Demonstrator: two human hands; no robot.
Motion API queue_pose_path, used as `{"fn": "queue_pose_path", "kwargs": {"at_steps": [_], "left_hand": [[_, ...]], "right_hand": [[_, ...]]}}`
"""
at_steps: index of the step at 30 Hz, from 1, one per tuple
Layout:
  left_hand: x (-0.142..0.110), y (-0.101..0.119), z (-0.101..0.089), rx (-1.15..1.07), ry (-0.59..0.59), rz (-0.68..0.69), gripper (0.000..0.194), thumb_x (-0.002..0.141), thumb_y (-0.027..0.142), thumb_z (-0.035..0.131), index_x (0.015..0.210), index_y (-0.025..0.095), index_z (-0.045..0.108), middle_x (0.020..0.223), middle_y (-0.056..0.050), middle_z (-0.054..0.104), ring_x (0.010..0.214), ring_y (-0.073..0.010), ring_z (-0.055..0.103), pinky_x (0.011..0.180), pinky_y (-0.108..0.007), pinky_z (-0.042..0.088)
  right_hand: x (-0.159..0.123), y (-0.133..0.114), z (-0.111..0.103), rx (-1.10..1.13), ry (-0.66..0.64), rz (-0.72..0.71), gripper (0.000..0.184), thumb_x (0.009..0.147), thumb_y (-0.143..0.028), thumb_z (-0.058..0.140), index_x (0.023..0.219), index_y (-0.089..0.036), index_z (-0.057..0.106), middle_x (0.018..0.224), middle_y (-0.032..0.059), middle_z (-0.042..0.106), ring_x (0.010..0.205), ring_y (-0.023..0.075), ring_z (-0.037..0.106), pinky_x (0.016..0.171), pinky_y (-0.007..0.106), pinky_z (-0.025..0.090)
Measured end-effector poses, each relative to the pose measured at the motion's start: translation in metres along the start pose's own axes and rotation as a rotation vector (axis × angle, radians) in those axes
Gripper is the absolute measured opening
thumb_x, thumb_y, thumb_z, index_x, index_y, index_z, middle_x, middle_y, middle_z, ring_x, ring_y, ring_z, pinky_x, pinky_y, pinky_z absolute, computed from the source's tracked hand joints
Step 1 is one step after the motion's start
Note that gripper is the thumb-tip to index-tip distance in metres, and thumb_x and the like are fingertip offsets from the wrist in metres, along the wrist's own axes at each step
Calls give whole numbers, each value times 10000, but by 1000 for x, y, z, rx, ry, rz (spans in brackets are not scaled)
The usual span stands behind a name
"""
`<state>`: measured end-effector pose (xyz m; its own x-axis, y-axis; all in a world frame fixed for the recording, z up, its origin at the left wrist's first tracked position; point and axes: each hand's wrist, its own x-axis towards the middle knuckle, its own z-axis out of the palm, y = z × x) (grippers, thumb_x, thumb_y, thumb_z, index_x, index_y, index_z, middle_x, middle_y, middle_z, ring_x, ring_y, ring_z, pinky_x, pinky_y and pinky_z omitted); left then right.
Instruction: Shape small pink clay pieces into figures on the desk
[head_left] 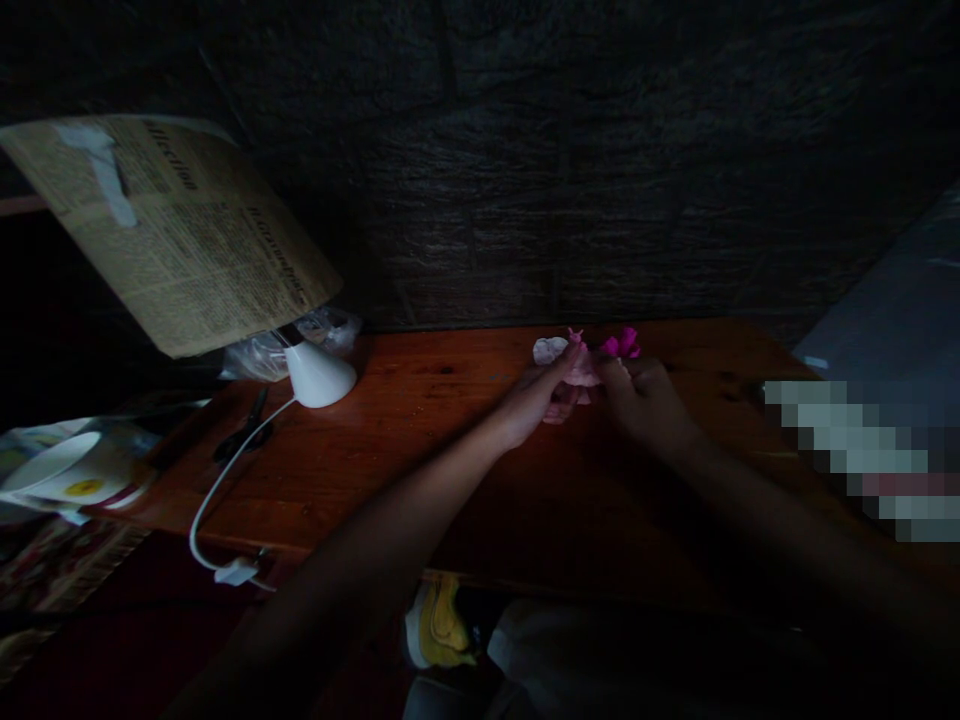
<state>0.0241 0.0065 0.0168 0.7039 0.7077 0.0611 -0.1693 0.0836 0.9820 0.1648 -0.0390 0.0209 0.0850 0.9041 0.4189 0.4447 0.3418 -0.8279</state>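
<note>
Both my hands meet over the far middle of a reddish wooden table (pixel 420 440). My left hand (pixel 536 398) pinches a small pale pink piece (pixel 581 370) between thumb and fingers. My right hand (pixel 646 398) is closed beside it, its fingertips on a bright magenta piece (pixel 622 345). A crumpled whitish scrap (pixel 549 349) lies on the table just behind my left fingertips. The scene is dim, so I cannot tell what the pink pieces are made of.
A white lamp-shaped device (pixel 319 375) with a white cable (pixel 217 490) stands at the table's left, under a hanging newspaper sheet (pixel 180 230). Black scissors (pixel 244 430) lie near it. A white cup (pixel 67 470) sits far left. A dark brick wall (pixel 570 160) backs the table.
</note>
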Motion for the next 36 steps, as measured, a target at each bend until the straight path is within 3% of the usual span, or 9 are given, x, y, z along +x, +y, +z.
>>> {"fn": "queue_pose_path", "kwargs": {"at_steps": [6, 10, 14, 17, 22, 27, 30, 36], "left_hand": [[5, -7, -2, 18, 91, 20, 600, 828, 721, 527, 563, 190, 436, 422, 70, 332, 364, -40, 245, 409, -221, 165], [6, -4, -3, 42, 105, 65, 593, 857, 659, 527, 505, 193, 421, 381, 66, 336, 374, -50, 283, 443, -227, 249], [2, 3, -3, 22, 84, 65, 538, 937, 487, 444, 485, 199, 412, 361, 57, 327, 357, -59, 273, 451, -241, 237], [0, 3, -4, -8, 56, 66, 491, 933, 439, 452, 506, 200, 415, 365, 62, 319, 342, -61, 256, 441, -249, 195], [0, -2, -5, -26, 23, 79, 508, 875, 532, 529, 515, 196, 406, 379, 66, 322, 353, -53, 264, 435, -239, 174], [4, -3, -3, -55, 183, 12, 542, 825, 662, 560, 599, 176, 483, 438, 68, 371, 374, -42, 262, 429, -223, 144], [5, -6, -3, -20, 290, 15, 504, 786, 632, 633, 637, 157, 558, 492, 49, 459, 417, -50, 375, 449, -209, 230], [4, -6, -1, -40, 270, 28, 436, 756, 562, 716, 716, 134, 644, 613, 5, 622, 567, -96, 576, 571, -218, 415]], "right_hand": [[1, 0, 2, 117, -39, 101, 559, 877, -684, 491, 585, -217, 592, 520, 22, 541, 554, 181, 553, 581, 323, 466], [2, -7, 2, 355, -145, 158, 488, 852, -662, 558, 668, -220, 651, 571, 23, 581, 622, 194, 580, 621, 319, 450], [4, -13, -2, 679, -300, 295, 620, 854, -767, 444, 616, -211, 578, 504, -13, 466, 487, 121, 406, 495, 273, 301], [6, -12, -4, 781, -364, 411, 642, 830, -802, 434, 596, -210, 519, 473, -48, 370, 429, 85, 251, 441, 262, 189], [6, -3, 0, 681, -343, 435, 441, 712, -605, 717, 641, -202, 550, 493, -67, 398, 422, 73, 230, 419, 245, 169], [4, 0, 0, 455, -204, 280, 356, 734, -515, 695, 610, -194, 605, 554, -7, 570, 508, 124, 472, 503, 261, 376], [2, -4, -1, 324, -234, 136, 343, 737, -488, 705, 583, -195, 619, 559, -5, 607, 549, 142, 532, 555, 271, 428], [-1, -8, -1, 214, -217, 32, 370, 792, -517, 632, 588, -209, 624, 528, -15, 614, 480, 134, 497, 511, 272, 412]]}}
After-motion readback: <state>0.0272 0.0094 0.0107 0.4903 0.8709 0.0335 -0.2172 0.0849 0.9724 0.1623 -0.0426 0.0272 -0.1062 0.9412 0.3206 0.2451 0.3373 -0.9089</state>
